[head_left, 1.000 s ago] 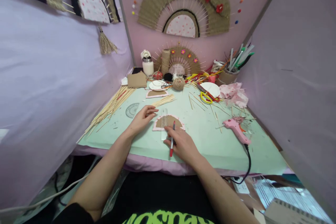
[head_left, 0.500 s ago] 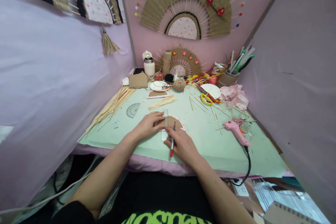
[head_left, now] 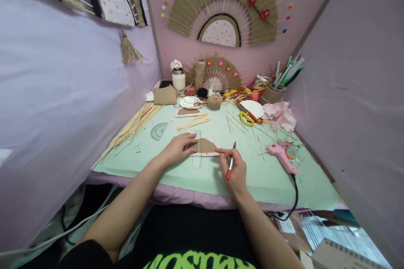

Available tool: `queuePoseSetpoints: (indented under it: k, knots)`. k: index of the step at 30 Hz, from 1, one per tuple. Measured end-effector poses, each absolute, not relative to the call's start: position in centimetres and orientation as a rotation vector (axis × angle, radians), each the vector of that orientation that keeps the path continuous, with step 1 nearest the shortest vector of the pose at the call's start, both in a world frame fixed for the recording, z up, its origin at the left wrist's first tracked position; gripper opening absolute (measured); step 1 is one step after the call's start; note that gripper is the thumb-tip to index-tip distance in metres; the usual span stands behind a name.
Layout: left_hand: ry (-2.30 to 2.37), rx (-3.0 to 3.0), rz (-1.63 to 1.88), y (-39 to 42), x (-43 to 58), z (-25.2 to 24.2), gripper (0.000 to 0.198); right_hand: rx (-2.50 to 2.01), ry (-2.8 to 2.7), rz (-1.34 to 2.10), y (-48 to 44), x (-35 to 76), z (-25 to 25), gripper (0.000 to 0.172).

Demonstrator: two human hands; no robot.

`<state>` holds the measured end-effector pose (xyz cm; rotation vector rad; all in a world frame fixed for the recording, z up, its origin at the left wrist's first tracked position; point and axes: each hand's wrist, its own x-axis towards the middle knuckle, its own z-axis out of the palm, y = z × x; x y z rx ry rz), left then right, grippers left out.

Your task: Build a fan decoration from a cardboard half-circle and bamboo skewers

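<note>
A half-round piece of brown cardboard [head_left: 207,146] with a pink-and-white cloth edge lies on the table in front of me. Across its left part runs a clear ruler [head_left: 197,160]. My left hand [head_left: 177,150] rests over the ruler's left side and the cardboard's left end, its fingers stretched out and its thumb apart. In my right hand [head_left: 236,171] a red-and-silver pen [head_left: 231,162] is held slantwise, its red tip pointing up and away. The index finger of that hand reaches to the cardboard's right edge.
Thin sticks [head_left: 132,128] lie along the left, beside a protractor [head_left: 158,131]. A short stick bundle [head_left: 194,122] is ahead. To the right are yellow-handled scissors [head_left: 247,118] and a corded pink glue gun [head_left: 283,157]. Twine [head_left: 215,101] and a bottle [head_left: 178,80] stand behind.
My right hand has moved right, off the ruler to the cardboard's right edge, carrying the pen. More of the cardboard shows. My left hand stays in place.
</note>
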<state>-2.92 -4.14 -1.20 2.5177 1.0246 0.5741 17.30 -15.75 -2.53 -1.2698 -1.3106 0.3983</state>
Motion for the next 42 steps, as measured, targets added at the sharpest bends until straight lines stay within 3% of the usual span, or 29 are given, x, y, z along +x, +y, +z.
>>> queuePoseSetpoints:
  k: [10, 18, 23, 30, 35, 42]
  knots:
    - [1.027, 2.581, 0.515, -4.3, -2.8, -0.6, 0.037, -1.322, -1.376, 0.518, -15.6, 16.9, -2.3, 0.015]
    - [1.012, 2.605, 0.470, -4.5, -2.5, 0.2, 0.033, -1.291, -1.613, 0.353, -15.4, 17.0, -3.0, 0.006]
    - [0.994, 2.585, 0.484, -4.5, -2.5, 0.4, 0.030, -1.173, -1.994, 0.231, -15.3, 16.8, -2.8, 0.025]
    - [1.008, 2.564, 0.453, -4.2, -2.5, 0.3, 0.031, -1.217, -2.122, 0.127, -14.9, 16.4, -3.4, 0.027]
    - [1.073, 2.414, 0.471, -3.9, -2.9, 0.4, 0.051, -1.234, -2.123, 0.121, -15.0, 16.5, -3.5, 0.029]
    - [0.918, 2.141, 0.366, -1.5, -4.0, 1.2, 0.046, -1.213, -2.108, 0.166, -15.0, 16.6, -3.4, 0.030]
